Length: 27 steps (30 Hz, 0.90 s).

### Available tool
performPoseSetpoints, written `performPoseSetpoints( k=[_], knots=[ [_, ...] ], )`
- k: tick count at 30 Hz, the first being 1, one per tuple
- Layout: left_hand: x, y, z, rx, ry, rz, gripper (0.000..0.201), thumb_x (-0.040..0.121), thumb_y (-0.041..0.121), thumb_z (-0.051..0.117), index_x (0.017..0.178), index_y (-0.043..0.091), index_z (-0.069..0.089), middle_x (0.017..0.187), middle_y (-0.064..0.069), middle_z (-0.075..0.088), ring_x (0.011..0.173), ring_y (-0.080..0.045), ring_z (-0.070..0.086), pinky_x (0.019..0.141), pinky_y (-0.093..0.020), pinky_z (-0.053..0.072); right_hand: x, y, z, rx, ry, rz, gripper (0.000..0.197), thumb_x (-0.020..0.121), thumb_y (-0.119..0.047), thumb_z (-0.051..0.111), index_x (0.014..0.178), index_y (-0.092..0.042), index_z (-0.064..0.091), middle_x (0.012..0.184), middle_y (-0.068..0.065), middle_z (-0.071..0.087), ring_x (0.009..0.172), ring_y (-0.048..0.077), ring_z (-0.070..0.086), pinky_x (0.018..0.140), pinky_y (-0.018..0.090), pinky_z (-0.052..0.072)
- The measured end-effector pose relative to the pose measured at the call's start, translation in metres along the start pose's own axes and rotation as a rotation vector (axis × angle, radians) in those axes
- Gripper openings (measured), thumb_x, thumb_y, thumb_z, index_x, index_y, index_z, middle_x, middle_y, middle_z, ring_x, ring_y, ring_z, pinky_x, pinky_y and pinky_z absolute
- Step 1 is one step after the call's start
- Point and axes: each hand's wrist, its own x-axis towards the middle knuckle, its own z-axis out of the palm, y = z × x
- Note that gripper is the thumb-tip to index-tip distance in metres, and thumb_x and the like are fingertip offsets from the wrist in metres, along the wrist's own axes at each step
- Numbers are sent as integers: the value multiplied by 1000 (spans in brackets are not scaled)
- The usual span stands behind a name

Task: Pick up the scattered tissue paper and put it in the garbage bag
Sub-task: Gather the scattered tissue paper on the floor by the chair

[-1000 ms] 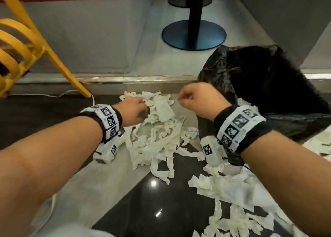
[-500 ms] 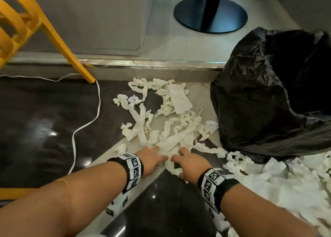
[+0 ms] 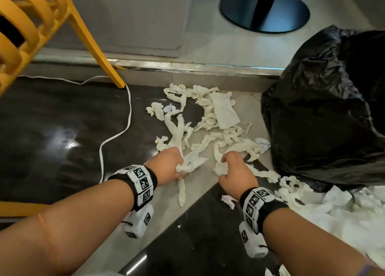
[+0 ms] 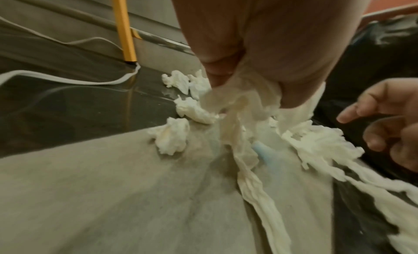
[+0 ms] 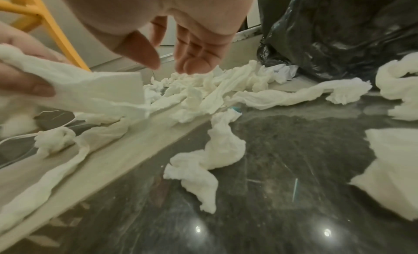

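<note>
Chair (image 3: pixel 31 25): yellow, far left, one leg touching the white cable (image 3: pixel 116 134).
Left hand (image 3: pixel 166 165): fingers curled round a bunch of tissue paper (image 3: pixel 208 129).
Right hand (image 3: pixel 235 171): fingers loosely bent, just over the strips, gripping nothing.
Garbage bag (image 3: pixel 323 113): black, right, beside the scattered paper.
Table base (image 3: pixel 264 9): beyond the step.

L hand (image 3: pixel 168 164) – now fisted round tissue strips (image 3: pixel 190 163)

Garbage bag (image 3: pixel 325 117) runs off the right edge, its opening out of view; yellow chair (image 3: pixel 31 25) is cut off at left; left hand (image 4: pixel 260 43) is blurred up close.
</note>
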Motion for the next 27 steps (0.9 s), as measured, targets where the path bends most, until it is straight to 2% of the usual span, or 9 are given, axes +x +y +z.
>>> performPoseSetpoints(
  k=[3,5,9,12,14,16,20,23,27],
  knots=[
    [-9,-6,-2,-118,52,-130,25,86,9,48,63,18,40,74,2,43,74,-19,47,65,-24,34,8,-1,7,-102,4,20,47,78,-8,55,123,-19,46,140,4,34,124,26,42,97,34,42],
    [-13,-10,0,-186,76,-177,35,84,3,45,60,22,30,66,4,39,67,-18,44,58,-24,30,11,-1,12,-236,-126,51,58,81,-10,52,136,-26,39,155,7,14,138,31,25,110,39,31],
    [-17,-12,2,-291,103,-163,24,81,6,50,73,25,37,81,-1,46,77,-24,48,65,-30,38,12,3,24,-373,-426,93,60,88,-9,44,143,-30,32,159,9,3,143,36,14,114,46,27],
    [-19,-14,2,-330,106,-171,25,78,23,64,100,22,53,99,0,48,91,-22,52,82,-32,45,14,0,24,-451,-430,33,43,90,-3,40,130,-13,49,138,14,38,129,34,39,104,38,38],
    [-15,-15,2,-249,83,-184,15,80,30,65,83,21,54,95,-3,52,93,-24,56,76,-31,44,16,-7,18,-405,-424,42,37,91,-4,42,126,-8,52,129,14,47,121,33,48,100,36,40],
    [-12,-14,2,-152,44,-201,31,84,33,62,64,23,41,85,-2,46,86,-23,55,69,-28,37,20,-11,13,-247,-309,65,29,91,-9,45,118,-7,55,119,14,55,109,31,55,90,32,44],
    [-13,-11,-2,-164,69,-195,10,84,18,57,77,11,54,90,-5,44,90,-26,55,77,-30,44,22,-15,-2,23,-22,107,17,89,-20,59,98,-9,50,87,7,54,81,25,56,69,28,42],
    [-12,-9,-1,-219,95,-212,11,82,1,47,76,5,56,89,-9,58,89,-27,58,78,-34,49,26,-19,-12,182,54,168,21,86,-15,63,102,-13,50,83,8,58,72,23,56,67,29,47],
    [-15,-8,1,-318,151,-280,32,82,-2,43,62,19,33,62,3,40,71,-24,46,59,-27,32,28,-22,-14,344,33,177,22,87,-6,51,103,-20,54,99,6,60,64,21,57,57,27,46]
  ],
)
